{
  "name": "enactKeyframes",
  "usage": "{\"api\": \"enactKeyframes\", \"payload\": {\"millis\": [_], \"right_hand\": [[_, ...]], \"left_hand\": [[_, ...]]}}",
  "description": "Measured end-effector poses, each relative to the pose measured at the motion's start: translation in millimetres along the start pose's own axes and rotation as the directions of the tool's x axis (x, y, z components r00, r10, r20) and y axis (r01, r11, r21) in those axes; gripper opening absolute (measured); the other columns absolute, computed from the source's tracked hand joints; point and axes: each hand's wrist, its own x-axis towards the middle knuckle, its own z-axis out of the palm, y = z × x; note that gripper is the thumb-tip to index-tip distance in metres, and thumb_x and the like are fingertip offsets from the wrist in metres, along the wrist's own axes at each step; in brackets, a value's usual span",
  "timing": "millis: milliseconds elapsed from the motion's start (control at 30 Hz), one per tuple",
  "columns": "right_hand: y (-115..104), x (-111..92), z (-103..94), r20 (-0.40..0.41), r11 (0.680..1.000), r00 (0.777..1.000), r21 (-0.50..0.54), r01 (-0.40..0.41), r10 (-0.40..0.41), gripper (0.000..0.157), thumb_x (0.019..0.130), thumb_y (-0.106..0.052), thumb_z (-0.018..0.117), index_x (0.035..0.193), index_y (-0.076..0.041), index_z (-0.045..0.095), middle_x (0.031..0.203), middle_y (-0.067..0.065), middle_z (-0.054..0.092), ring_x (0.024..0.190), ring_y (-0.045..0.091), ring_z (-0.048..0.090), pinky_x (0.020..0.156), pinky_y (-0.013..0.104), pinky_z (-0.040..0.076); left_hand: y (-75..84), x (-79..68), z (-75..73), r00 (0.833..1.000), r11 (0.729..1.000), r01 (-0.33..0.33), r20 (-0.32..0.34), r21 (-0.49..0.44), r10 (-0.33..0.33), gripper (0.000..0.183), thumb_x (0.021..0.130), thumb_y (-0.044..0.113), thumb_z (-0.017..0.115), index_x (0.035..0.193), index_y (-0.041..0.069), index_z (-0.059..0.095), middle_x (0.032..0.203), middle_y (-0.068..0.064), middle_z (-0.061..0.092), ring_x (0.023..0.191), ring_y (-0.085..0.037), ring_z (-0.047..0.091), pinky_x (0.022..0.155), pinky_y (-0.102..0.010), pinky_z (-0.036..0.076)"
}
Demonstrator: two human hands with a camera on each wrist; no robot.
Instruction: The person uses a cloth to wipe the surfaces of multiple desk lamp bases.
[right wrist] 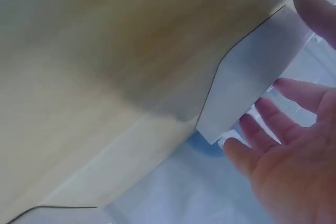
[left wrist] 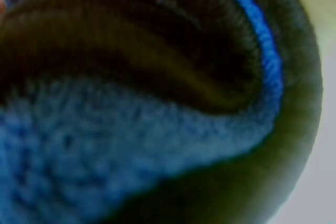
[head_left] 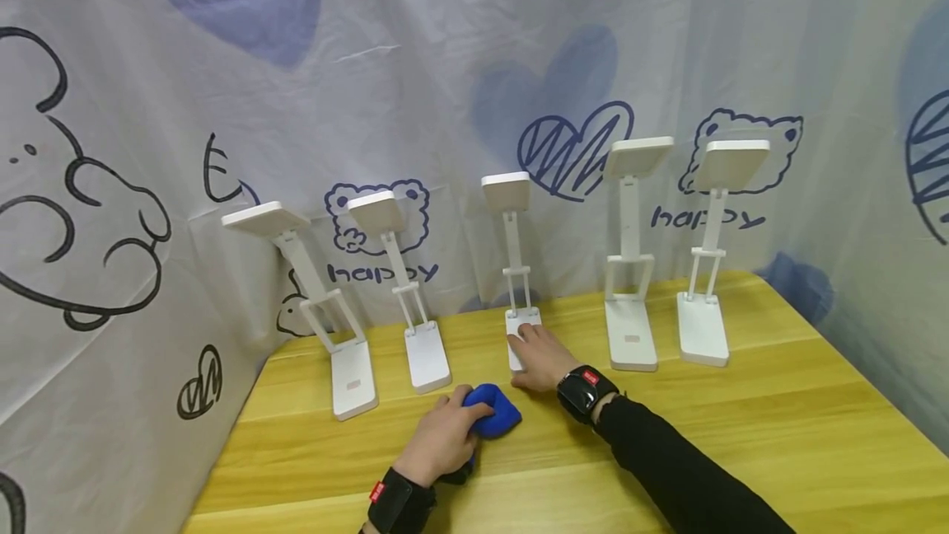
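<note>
My left hand point(head_left: 437, 442) grips a bunched blue cloth point(head_left: 495, 412) just in front of the middle lamp. Blue fabric point(left wrist: 105, 145) fills much of the left wrist view, close and blurred. At the base of the middle white desk lamp point(head_left: 513, 241) is my right hand point(head_left: 547, 359), thumb by the front end and fingertips on the base, partly covering it. The right wrist view has the thumb at one corner of the lamp base point(right wrist: 257, 66) and the other fingertips point(right wrist: 278, 85) along its edge. This lamp stands upright with its head tilted forward.
Two white desk lamps point(head_left: 426, 357) point(head_left: 353, 381) stand on the left, and two more lamps point(head_left: 630, 336) point(head_left: 703, 328) on the right, all along the back of the wooden table point(head_left: 771, 427). A printed curtain point(head_left: 445, 130) hangs right behind them.
</note>
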Motion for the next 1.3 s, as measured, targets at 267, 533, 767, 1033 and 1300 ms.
{"api": "enactKeyframes", "payload": {"millis": [267, 533, 767, 1033, 1300], "right_hand": [[-1, 7, -4.3, 0.011, 0.999, 1.000, -0.038, -0.021, 0.021, 0.077, 0.069, -0.041, 0.077, 0.128, 0.002, 0.051, 0.106, 0.017, 0.049, 0.096, 0.032, 0.044, 0.087, 0.042, 0.045], [3, 8, -5.2, 0.030, 0.999, 0.999, -0.052, -0.016, 0.017, 0.072, 0.069, -0.046, 0.076, 0.118, 0.002, 0.056, 0.106, 0.016, 0.050, 0.098, 0.030, 0.045, 0.087, 0.042, 0.046], [8, 4, -6.1, 0.018, 1.000, 1.000, -0.021, -0.015, 0.016, 0.075, 0.064, -0.051, 0.078, 0.116, -0.001, 0.059, 0.106, 0.013, 0.051, 0.096, 0.027, 0.046, 0.085, 0.040, 0.047], [11, -12, -12.7, 0.025, 0.999, 1.000, 0.028, -0.016, 0.016, 0.072, 0.060, -0.050, 0.081, 0.109, -0.001, 0.061, 0.104, 0.013, 0.053, 0.094, 0.027, 0.047, 0.083, 0.041, 0.047], [12, -35, -25.0, 0.052, 0.997, 0.998, 0.075, -0.024, 0.020, 0.077, 0.058, -0.050, 0.083, 0.113, 0.000, 0.062, 0.106, 0.014, 0.055, 0.094, 0.026, 0.049, 0.083, 0.041, 0.047]], "left_hand": [[0.7, -0.9, 0.4, 1.000, 1.000, 0.009, -0.002, 0.011, -0.009, 0.035, 0.085, 0.012, 0.062, 0.119, 0.020, 0.066, 0.128, -0.017, 0.052, 0.102, -0.037, 0.054, 0.082, -0.050, 0.052], [1.9, -1.1, -0.3, 1.000, 1.000, 0.014, 0.001, 0.014, -0.014, 0.034, 0.085, 0.013, 0.063, 0.118, 0.020, 0.066, 0.128, -0.017, 0.052, 0.101, -0.037, 0.054, 0.081, -0.050, 0.052], [2.8, -1.1, -1.7, 1.000, 1.000, 0.020, 0.014, 0.007, -0.020, 0.034, 0.086, 0.014, 0.063, 0.119, 0.021, 0.066, 0.129, -0.016, 0.052, 0.102, -0.037, 0.054, 0.081, -0.050, 0.052], [1.9, 0.0, 0.1, 1.000, 1.000, 0.011, 0.009, 0.000, -0.011, 0.034, 0.086, 0.013, 0.062, 0.119, 0.021, 0.065, 0.129, -0.017, 0.051, 0.101, -0.038, 0.054, 0.081, -0.050, 0.052], [1.7, -0.9, 1.5, 1.000, 1.000, 0.004, -0.021, 0.005, -0.003, 0.034, 0.084, 0.012, 0.062, 0.117, 0.021, 0.066, 0.127, -0.017, 0.052, 0.099, -0.038, 0.055, 0.078, -0.050, 0.053]]}}
